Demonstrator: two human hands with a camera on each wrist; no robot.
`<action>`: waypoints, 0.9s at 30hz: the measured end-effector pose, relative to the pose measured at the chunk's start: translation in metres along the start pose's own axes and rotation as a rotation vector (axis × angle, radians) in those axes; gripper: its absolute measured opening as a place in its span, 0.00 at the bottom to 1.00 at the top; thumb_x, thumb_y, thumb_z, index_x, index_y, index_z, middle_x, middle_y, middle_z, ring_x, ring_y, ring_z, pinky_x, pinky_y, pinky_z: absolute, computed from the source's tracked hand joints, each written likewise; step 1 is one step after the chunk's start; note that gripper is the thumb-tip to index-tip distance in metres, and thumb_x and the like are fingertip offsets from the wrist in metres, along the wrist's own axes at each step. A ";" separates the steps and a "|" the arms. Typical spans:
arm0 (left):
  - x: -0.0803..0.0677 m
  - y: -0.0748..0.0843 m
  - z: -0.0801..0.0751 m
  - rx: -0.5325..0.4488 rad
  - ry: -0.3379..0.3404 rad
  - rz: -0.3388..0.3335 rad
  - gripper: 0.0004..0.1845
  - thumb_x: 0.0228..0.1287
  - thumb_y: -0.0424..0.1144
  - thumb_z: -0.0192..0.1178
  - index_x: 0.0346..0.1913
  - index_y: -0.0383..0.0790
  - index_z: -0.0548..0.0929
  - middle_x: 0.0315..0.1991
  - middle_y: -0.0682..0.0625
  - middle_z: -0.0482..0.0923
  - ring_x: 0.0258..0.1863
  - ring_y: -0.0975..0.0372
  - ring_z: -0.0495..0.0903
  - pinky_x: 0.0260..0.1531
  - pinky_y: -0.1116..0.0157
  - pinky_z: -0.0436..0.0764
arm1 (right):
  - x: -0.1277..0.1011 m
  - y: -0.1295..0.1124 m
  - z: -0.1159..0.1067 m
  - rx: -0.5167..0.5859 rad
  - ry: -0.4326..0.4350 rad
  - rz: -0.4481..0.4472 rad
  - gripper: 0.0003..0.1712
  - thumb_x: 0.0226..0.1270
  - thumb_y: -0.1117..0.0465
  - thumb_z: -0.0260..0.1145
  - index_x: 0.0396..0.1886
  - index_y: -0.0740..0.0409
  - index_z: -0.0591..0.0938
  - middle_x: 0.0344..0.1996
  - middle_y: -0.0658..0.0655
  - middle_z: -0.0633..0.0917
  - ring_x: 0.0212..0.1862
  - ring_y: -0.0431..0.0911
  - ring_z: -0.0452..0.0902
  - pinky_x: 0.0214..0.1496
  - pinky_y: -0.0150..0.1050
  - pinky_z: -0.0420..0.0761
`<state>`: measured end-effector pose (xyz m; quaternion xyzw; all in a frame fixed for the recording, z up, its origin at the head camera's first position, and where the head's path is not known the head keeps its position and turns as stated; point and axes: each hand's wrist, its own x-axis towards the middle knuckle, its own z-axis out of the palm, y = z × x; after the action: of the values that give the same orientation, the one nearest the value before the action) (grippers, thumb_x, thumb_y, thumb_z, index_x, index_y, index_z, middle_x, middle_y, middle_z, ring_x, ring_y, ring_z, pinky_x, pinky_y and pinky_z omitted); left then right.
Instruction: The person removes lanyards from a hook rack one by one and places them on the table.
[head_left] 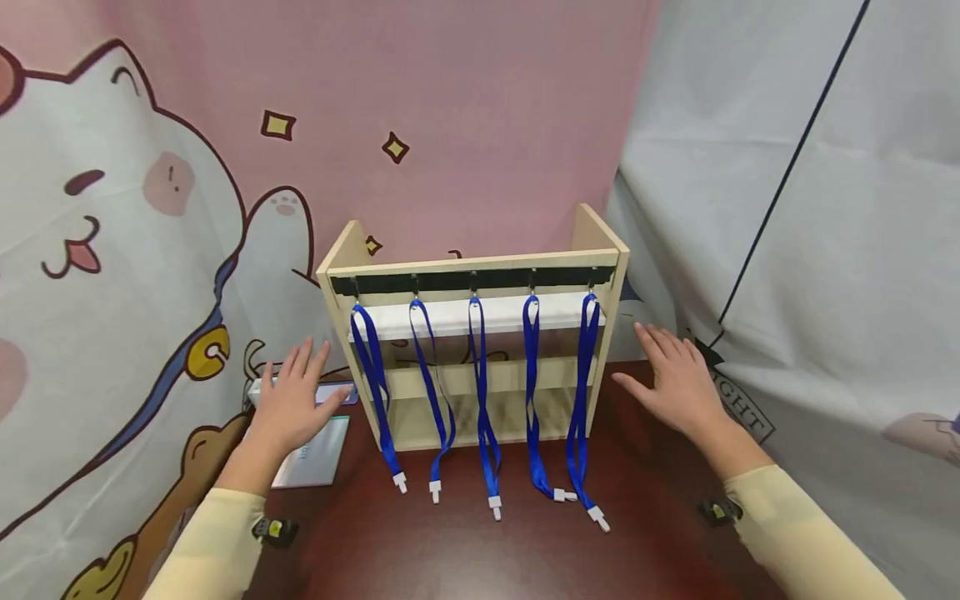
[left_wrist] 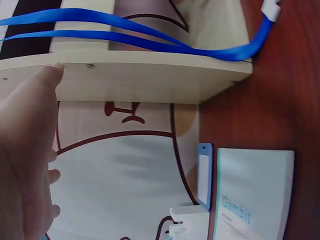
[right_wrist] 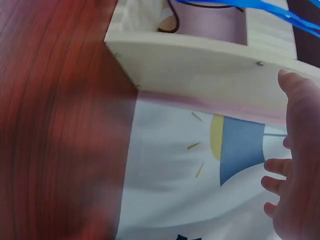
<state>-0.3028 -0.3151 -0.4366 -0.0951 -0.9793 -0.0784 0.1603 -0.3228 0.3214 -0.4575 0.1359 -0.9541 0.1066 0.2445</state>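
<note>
A pale wooden rack (head_left: 390,382) stands on the dark red table, with a black strip (head_left: 450,282) of hooks along its upper front. Several blue lanyards (head_left: 482,392) hang from the hooks, their white clips (head_left: 495,507) lying on the tabletop. To the left of the rack my left hand (head_left: 294,404) is held with fingers spread, holding nothing. On the other side my right hand (head_left: 678,383) is likewise spread and holds nothing. Each wrist view shows a thumb close to the rack's side panel (left_wrist: 145,80); whether either touches it I cannot tell.
A light box marked "Gambit" (left_wrist: 255,190) lies on the table at the left, beside a blue-framed card holder (left_wrist: 204,175). A small white object (left_wrist: 187,222) is near them. Behind the rack hangs a pink cloth (head_left: 480,100) with cartoon prints, and a grey-white cloth (head_left: 750,167) hangs at right.
</note>
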 end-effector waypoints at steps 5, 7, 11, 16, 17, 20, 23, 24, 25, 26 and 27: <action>0.005 0.002 -0.012 -0.101 0.091 0.012 0.49 0.80 0.65 0.58 0.89 0.38 0.56 0.88 0.28 0.50 0.83 0.30 0.53 0.76 0.23 0.46 | -0.004 -0.013 -0.005 0.151 0.070 0.005 0.55 0.74 0.39 0.75 0.88 0.61 0.63 0.79 0.74 0.71 0.78 0.73 0.64 0.76 0.76 0.60; 0.007 0.003 -0.017 -0.147 0.128 0.013 0.49 0.81 0.64 0.59 0.89 0.38 0.56 0.87 0.28 0.51 0.82 0.29 0.55 0.75 0.23 0.51 | -0.006 -0.019 -0.005 0.201 0.083 0.019 0.53 0.75 0.40 0.75 0.87 0.62 0.64 0.78 0.74 0.73 0.77 0.72 0.66 0.74 0.75 0.64; 0.013 0.007 -0.026 -0.234 0.202 0.008 0.47 0.82 0.60 0.59 0.90 0.39 0.56 0.87 0.30 0.54 0.81 0.30 0.58 0.72 0.24 0.60 | -0.011 -0.030 -0.006 0.298 0.096 0.068 0.50 0.77 0.43 0.74 0.85 0.65 0.66 0.74 0.73 0.75 0.74 0.70 0.70 0.71 0.73 0.70; 0.022 0.013 -0.038 -0.302 0.308 0.027 0.47 0.80 0.60 0.61 0.90 0.43 0.56 0.86 0.34 0.57 0.82 0.34 0.59 0.74 0.27 0.62 | -0.017 -0.049 -0.009 0.437 0.153 0.117 0.41 0.78 0.51 0.75 0.79 0.67 0.70 0.68 0.71 0.79 0.67 0.66 0.76 0.67 0.69 0.74; 0.024 0.014 -0.040 -0.311 0.330 0.033 0.47 0.80 0.60 0.61 0.90 0.43 0.56 0.86 0.34 0.58 0.82 0.35 0.60 0.74 0.27 0.62 | -0.018 -0.052 -0.009 0.468 0.172 0.122 0.39 0.77 0.52 0.76 0.77 0.67 0.71 0.66 0.70 0.80 0.65 0.65 0.78 0.65 0.65 0.76; 0.029 0.017 -0.046 -0.364 0.387 0.055 0.47 0.79 0.59 0.63 0.90 0.45 0.57 0.84 0.35 0.61 0.81 0.36 0.63 0.73 0.28 0.65 | -0.022 -0.063 -0.007 0.536 0.227 0.134 0.33 0.76 0.58 0.78 0.72 0.65 0.75 0.59 0.66 0.84 0.57 0.59 0.83 0.59 0.43 0.80; 0.035 0.022 -0.053 -0.441 0.430 0.078 0.46 0.78 0.56 0.65 0.89 0.46 0.58 0.83 0.36 0.63 0.79 0.38 0.66 0.71 0.30 0.68 | -0.026 -0.073 -0.004 0.583 0.266 0.148 0.29 0.75 0.61 0.78 0.68 0.65 0.77 0.53 0.62 0.86 0.51 0.54 0.85 0.51 0.27 0.77; 0.037 0.024 -0.055 -0.466 0.440 0.087 0.45 0.78 0.55 0.66 0.89 0.47 0.59 0.83 0.37 0.64 0.79 0.39 0.66 0.71 0.31 0.69 | -0.027 -0.077 -0.002 0.593 0.276 0.150 0.28 0.75 0.62 0.78 0.67 0.65 0.78 0.52 0.62 0.86 0.49 0.54 0.85 0.49 0.24 0.77; 0.040 0.026 -0.058 -0.490 0.448 0.097 0.45 0.78 0.54 0.66 0.89 0.47 0.59 0.83 0.38 0.64 0.79 0.40 0.66 0.71 0.33 0.70 | -0.028 -0.080 0.000 0.605 0.285 0.150 0.27 0.74 0.63 0.78 0.66 0.66 0.78 0.52 0.62 0.87 0.49 0.54 0.86 0.49 0.23 0.77; 0.042 0.028 -0.061 -0.515 0.454 0.105 0.45 0.77 0.52 0.67 0.89 0.48 0.59 0.83 0.38 0.64 0.79 0.41 0.66 0.72 0.34 0.70 | -0.029 -0.083 0.002 0.619 0.292 0.153 0.27 0.74 0.64 0.78 0.66 0.66 0.78 0.51 0.62 0.87 0.48 0.54 0.86 0.49 0.23 0.77; 0.044 0.030 -0.064 -0.538 0.459 0.112 0.45 0.77 0.51 0.68 0.89 0.48 0.59 0.83 0.39 0.64 0.80 0.42 0.66 0.72 0.35 0.70 | -0.030 -0.086 0.004 0.628 0.298 0.155 0.27 0.74 0.64 0.78 0.66 0.67 0.77 0.51 0.63 0.87 0.47 0.54 0.86 0.48 0.22 0.77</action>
<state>-0.3184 -0.2904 -0.3586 -0.1672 -0.8554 -0.3441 0.3493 -0.2726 0.2461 -0.4638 0.1144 -0.8363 0.4315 0.3183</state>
